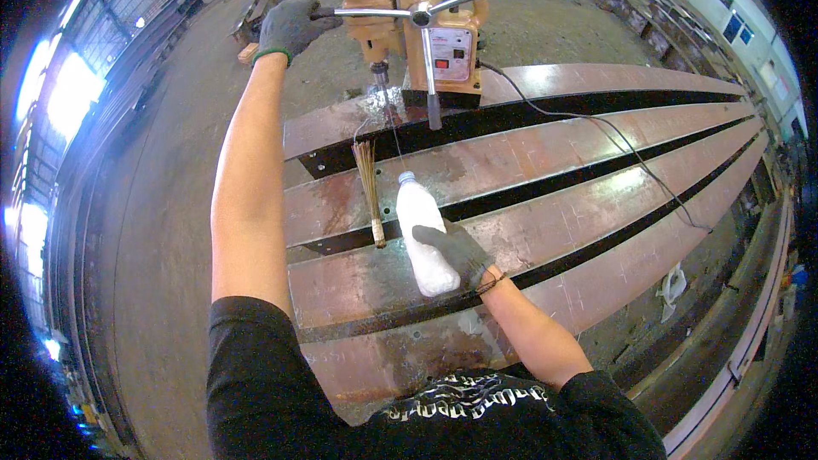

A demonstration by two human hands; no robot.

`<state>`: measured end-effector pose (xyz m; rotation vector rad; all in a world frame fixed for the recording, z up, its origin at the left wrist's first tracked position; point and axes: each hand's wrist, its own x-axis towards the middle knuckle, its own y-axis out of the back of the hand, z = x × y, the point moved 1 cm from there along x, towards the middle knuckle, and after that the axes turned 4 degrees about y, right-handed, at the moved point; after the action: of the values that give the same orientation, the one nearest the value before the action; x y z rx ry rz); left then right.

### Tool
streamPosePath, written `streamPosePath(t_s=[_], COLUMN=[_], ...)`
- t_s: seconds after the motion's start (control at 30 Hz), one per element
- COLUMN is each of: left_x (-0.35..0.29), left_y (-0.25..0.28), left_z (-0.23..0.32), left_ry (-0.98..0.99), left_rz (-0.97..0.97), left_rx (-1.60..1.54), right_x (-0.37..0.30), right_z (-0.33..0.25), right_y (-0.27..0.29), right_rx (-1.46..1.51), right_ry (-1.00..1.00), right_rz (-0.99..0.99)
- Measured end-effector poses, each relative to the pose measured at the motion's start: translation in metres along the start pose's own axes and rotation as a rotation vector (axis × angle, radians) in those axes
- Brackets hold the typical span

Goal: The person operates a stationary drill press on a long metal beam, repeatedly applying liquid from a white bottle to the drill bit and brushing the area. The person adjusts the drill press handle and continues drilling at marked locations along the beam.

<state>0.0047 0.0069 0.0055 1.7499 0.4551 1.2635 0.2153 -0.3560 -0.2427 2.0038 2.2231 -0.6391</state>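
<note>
My left hand (294, 27), in a dark grey glove, is closed round the end of one feed lever (372, 13) of a tan magnetic drill (416, 17). In my right hand (460, 254), gloved too, is a white plastic squeeze bottle (419, 234), tilted with its cap toward the drill. From the cap a thin line, a stream or a narrow spout, reaches up toward the drill bit (383, 77). The bit points down at the far steel beam, where the surface looks wet. Left of the bottle lies a bundle of thin sticks (368, 192), bound at its near end.
Several long brown steel beams (545, 172) lie side by side, with dark gaps between them. A black power cable (609, 123) runs from the drill across them to the right. A white plastic bag (673, 291) hangs low at the right. More steel lies along the hall.
</note>
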Motion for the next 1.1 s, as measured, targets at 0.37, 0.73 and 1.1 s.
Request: streamPosePath(t_s=[0.37,0.73,1.1], left_x=[0.023,0.016,0.013], left_y=[-0.033,-0.031,-0.019], left_z=[-0.054,-0.041,-0.012], left_ry=[-0.060,0.067,0.049], left_rz=[-0.117,-0.121,-0.171], left_rx=[-0.555,-0.441,-0.428], right_x=[0.014,-0.012,0.010], right_z=[0.007,-0.022,-0.010], right_y=[-0.017,-0.026,-0.023], right_rx=[-0.245,-0.194,-0.229], right_ry=[0.225,0.256,0.141], right_rz=[0.118,0.173,0.176])
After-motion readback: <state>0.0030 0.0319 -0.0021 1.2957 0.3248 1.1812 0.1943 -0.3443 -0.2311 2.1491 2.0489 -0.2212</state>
